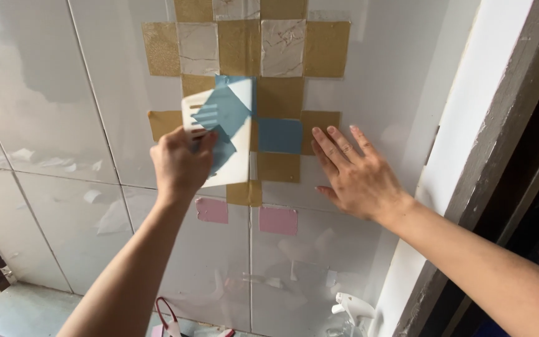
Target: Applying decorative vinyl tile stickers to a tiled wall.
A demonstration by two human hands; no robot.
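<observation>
— What's the wall like?
— Glossy white tiled wall (63,125) with gold and marble squares.
— The grip?
— Left hand (181,163) clamps a white scraper (219,140), upright over a blue sticker (226,112). Right hand (354,175) lies flat, fingers spread, just right of the blue square (280,135).

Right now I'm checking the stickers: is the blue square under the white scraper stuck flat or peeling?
Peeling. The blue square has a corner folded off the wall, lying across the white scraper in the left hand.

Left hand (181,161) gripping, right hand (354,175) flat, splayed.
</observation>
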